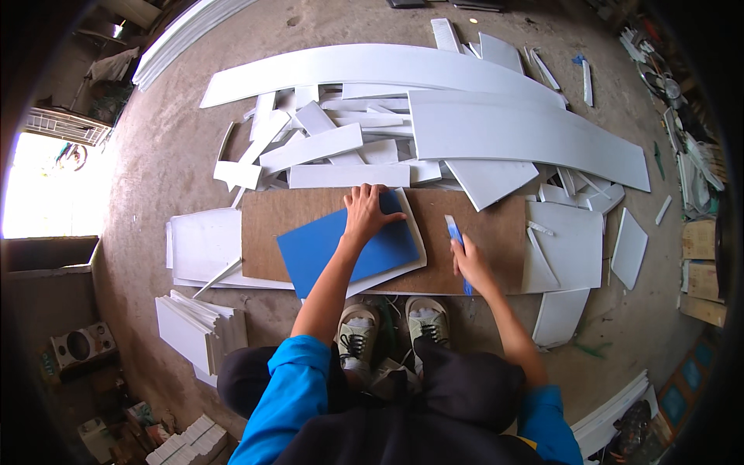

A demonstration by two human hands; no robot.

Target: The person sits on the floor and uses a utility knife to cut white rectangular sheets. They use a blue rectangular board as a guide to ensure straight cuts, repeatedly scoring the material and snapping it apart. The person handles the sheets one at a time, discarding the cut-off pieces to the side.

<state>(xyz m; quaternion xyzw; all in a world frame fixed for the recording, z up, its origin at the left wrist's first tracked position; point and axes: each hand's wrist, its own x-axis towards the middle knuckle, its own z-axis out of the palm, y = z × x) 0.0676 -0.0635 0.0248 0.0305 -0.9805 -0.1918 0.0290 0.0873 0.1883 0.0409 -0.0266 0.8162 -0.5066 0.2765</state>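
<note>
Two hands busy | left hand [364, 215] spread flat, pressing blue sheet [341, 248] onto brown board [480, 232] | right hand [469, 263] closed round blue-handled knife [456, 236], just beside sheet's right edge

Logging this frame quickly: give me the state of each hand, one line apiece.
Left hand: open, fingers spread, pressed flat on the blue sheet.
Right hand: closed around a blue-handled cutting tool over the brown board.
</note>
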